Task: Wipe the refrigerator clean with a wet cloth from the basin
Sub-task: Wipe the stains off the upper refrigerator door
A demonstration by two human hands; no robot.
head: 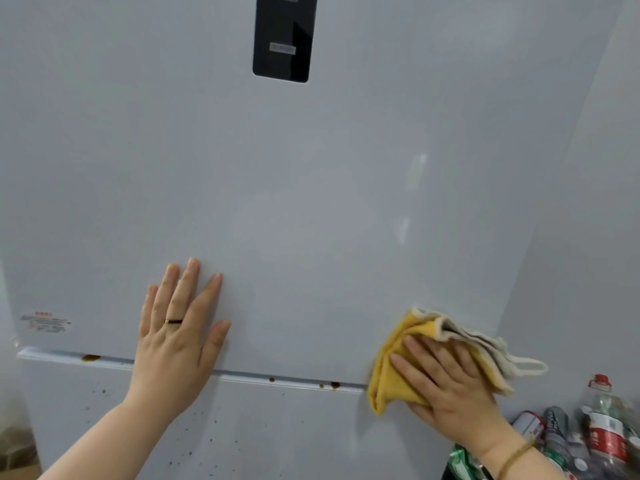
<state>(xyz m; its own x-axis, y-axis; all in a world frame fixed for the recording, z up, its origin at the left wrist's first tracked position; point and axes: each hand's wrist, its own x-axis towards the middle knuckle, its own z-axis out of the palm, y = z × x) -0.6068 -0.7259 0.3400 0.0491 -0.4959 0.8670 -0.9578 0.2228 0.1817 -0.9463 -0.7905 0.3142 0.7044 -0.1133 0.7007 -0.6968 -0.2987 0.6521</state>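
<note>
Yellow terry cloth (398,355), folded, grey-white backing and hanging loop trailing to the right; pressed flat against the refrigerator (311,202) at the right end of the upper door's bottom edge by the right hand (446,382), fingers straight and spread over it, not curled round it. Left hand (180,327): open, palm flat on the same door, bracing, holding nothing; ring on one finger. Seam ledge (242,374) between doors runs left from the cloth, long axis near horizontal, passing under the left hand. Brown spots (334,385) on the ledge lie just left of the cloth; the right hand is the nearer. Larger stain (90,357) at far left; specks on lower door (194,441). Likely obstruction to a leftward sweep: the left hand. Bottles (602,424) low right. Black panel (284,36) above
</note>
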